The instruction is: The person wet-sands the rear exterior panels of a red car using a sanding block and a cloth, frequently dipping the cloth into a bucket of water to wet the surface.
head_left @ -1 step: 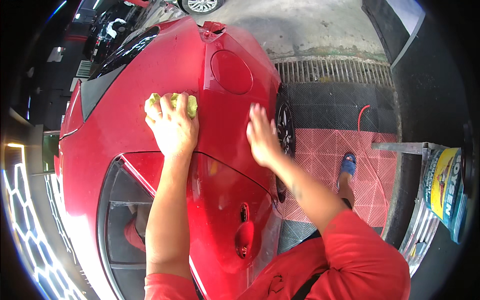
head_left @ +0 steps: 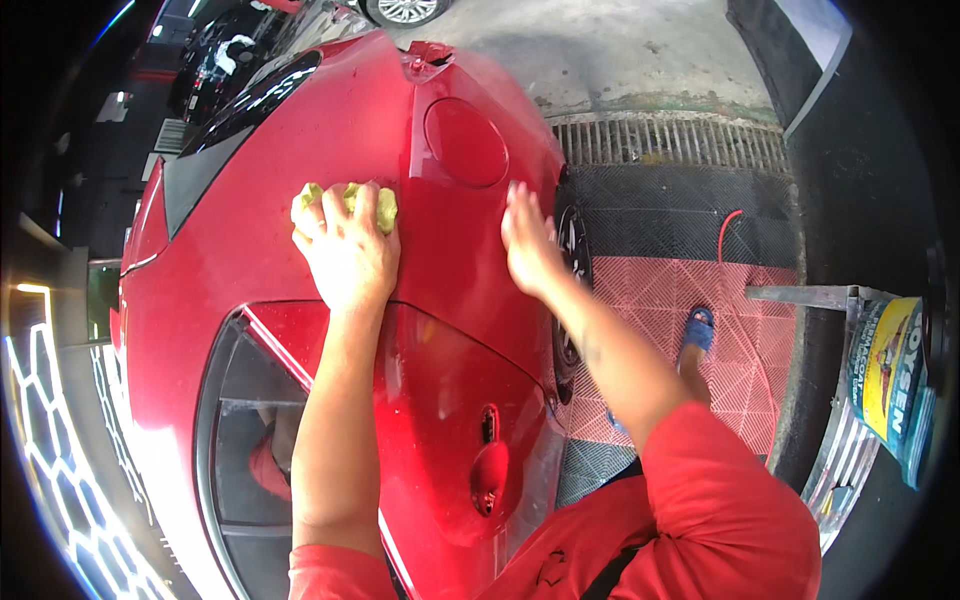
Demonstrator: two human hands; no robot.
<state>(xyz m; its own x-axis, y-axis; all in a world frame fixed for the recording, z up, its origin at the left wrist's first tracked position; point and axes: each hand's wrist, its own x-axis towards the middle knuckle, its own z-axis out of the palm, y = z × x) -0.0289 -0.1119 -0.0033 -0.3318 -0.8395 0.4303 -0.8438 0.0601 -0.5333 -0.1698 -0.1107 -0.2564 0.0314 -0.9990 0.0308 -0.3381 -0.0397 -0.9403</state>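
Observation:
Spread over the rear body of a red car, my left hand grips a crumpled yellow-green cloth against the paint. Its fingers curl over the cloth and partly hide it. To the right, my right hand holds nothing; its fingers are stretched out and close together, slightly blurred. That hand lies at or just above the side panel, below the round fuel flap and beside the rear wheel. Whether its palm touches the paint I cannot tell.
Below my hands are the side window and the red door handle. On the right, a red hose crosses the floor tiles near my blue sandal. A blue-and-yellow bag hangs by a metal rack. A drain grate runs behind.
My right hand has shifted slightly forward along the side panel, toward the fuel flap. Part of a second blue sandal now shows beside my right forearm. My left hand stays on the cloth, almost unmoved.

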